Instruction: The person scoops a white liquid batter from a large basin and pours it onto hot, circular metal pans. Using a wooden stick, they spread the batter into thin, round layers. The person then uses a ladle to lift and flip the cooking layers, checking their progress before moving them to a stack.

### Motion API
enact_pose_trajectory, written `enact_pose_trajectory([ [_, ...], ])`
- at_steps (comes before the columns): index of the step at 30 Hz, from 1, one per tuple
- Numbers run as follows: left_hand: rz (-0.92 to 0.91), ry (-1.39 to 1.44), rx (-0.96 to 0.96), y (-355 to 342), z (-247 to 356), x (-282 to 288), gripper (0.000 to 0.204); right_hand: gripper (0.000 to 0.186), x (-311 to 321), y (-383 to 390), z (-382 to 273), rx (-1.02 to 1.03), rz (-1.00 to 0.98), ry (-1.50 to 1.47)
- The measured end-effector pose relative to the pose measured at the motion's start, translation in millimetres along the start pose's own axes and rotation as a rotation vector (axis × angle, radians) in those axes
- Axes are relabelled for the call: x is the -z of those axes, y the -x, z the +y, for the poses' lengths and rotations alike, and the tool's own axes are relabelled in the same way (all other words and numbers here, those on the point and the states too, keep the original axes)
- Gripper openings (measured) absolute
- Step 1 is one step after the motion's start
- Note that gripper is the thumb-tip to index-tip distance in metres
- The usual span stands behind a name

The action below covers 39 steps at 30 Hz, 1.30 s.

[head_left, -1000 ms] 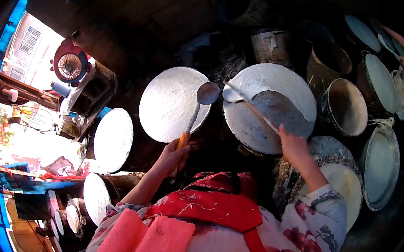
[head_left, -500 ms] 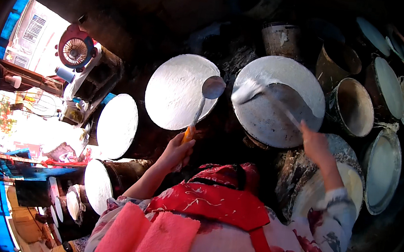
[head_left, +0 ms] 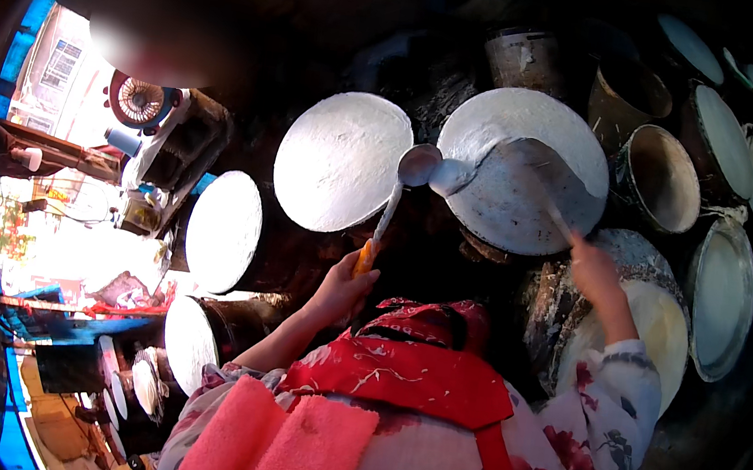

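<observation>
My left hand (head_left: 341, 288) is closed around the orange handle of a ladle (head_left: 419, 165). Its round bowl hangs between two big round plates, close to the rim of the right one. My right hand (head_left: 594, 274) grips the handle of a long spatula (head_left: 560, 221), partly smeared by motion, reaching over that right plate (head_left: 515, 227). White batter-like paste (head_left: 522, 113) covers its far side, while the near part shows bare grey. A white lump (head_left: 448, 178) lies at its left rim, beside the ladle bowl. White paste coats the whole left plate (head_left: 340, 162).
More white-topped round vessels (head_left: 224, 231) stand at the left. Bucket-like pots (head_left: 662, 178) and further round vessels (head_left: 720, 299) crowd the right. A small fan (head_left: 140, 102) sits at the upper left by a bright opening. A large vessel (head_left: 650, 342) is near my right forearm.
The ladle has moved right, off the left plate to the right plate's rim. The white lump at the spatula's end has shifted left toward the ladle. A person's arm at the far right is less visible.
</observation>
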<state>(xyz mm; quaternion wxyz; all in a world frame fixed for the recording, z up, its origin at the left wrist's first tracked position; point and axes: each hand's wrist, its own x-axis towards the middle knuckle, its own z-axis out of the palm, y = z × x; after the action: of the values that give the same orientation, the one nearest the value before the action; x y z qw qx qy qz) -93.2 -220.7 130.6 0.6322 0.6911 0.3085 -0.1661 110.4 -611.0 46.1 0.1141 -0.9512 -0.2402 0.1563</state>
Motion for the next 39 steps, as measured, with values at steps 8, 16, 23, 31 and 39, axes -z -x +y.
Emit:
enact_pose_trajectory([
  [8,-0.057,-0.341,-0.188,-2,-15,10,0.058,0.035,-22,29,-27,-0.106,0.165,-0.187],
  [16,-0.143,-1.022,-0.682,-18,-33,31,0.062,0.023,-101,133,-99,-0.248,0.272,-0.626],
  [23,0.014,-0.447,-0.903,-43,-51,63,0.060,0.019,-173,75,-224,-0.377,0.506,-1.002],
  [31,-0.143,0.090,-0.304,-4,-27,101,0.047,0.024,-210,45,-257,-0.538,0.496,-1.001],
  [39,-0.217,0.080,-0.299,4,-53,107,0.038,0.018,-193,59,-284,-0.360,0.550,-0.613],
])
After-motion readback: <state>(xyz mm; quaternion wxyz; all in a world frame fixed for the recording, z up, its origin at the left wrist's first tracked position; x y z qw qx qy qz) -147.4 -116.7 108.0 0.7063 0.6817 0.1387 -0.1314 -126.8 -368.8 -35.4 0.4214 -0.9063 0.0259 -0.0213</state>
